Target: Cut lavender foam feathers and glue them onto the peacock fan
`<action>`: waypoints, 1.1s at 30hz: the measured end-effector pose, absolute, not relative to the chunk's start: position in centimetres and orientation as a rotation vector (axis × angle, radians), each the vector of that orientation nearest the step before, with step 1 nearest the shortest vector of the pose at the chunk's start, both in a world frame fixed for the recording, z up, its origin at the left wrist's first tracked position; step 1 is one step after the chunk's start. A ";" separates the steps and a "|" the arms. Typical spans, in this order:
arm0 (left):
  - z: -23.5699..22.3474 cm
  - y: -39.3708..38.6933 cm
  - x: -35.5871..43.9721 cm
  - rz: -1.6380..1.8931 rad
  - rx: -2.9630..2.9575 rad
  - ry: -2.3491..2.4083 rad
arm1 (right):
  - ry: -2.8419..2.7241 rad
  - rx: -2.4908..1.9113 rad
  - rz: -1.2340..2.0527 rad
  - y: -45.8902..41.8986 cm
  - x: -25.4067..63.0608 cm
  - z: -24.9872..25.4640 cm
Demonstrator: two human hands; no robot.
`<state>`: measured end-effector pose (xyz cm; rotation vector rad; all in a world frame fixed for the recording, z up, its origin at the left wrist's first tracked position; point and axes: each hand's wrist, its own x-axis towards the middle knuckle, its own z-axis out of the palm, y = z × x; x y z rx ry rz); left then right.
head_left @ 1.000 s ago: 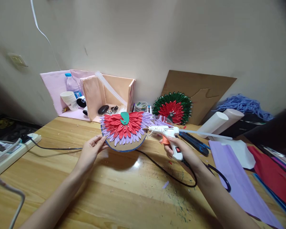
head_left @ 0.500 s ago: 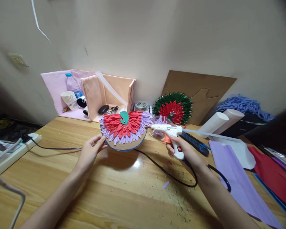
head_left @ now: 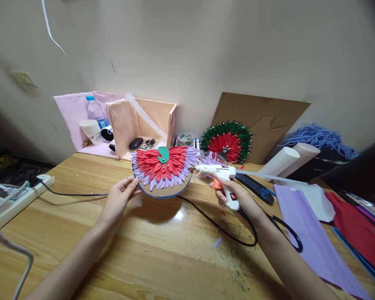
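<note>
Above the wooden table (head_left: pixel 112 258), my left hand (head_left: pixel 122 195) pinches the left edge of a round cardboard disc (head_left: pixel 162 192). Rows of red petals (head_left: pixel 146 164) and an outer row of lilac petals (head_left: pixel 165 182) cover its upper part, with a green paper piece (head_left: pixel 163 154) at the centre. The disc's lower rim is bare cardboard edged in blue. My right hand (head_left: pixel 234 193) is wrapped round a white glue gun (head_left: pixel 218 171), its fingers at the orange trigger (head_left: pixel 217 182). The gun's nozzle points left, at the disc's right edge; I cannot tell whether it touches.
Behind stand a green-and-red petal disc (head_left: pixel 226 142), a cardboard sheet (head_left: pixel 268 112) and a peach box (head_left: pixel 121 125). At right lie a utility knife (head_left: pixel 256 189), scissors (head_left: pixel 295 239), lilac paper (head_left: pixel 306 225) and white rolls (head_left: pixel 281 162). A black cord (head_left: pixel 212 223) crosses the table; a power strip (head_left: pixel 21 198) lies left.
My right hand and the glue gun have shifted slightly left, bringing the nozzle to the disc's right edge. My left hand and the disc have hardly moved.
</note>
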<state>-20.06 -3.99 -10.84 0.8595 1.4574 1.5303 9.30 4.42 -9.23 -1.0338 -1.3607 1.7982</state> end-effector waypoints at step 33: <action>-9.7 -3.6 -22.5 1.672 0.816 1.575 | -1.532 -1.161 1.696 3.7 9.7 -7.4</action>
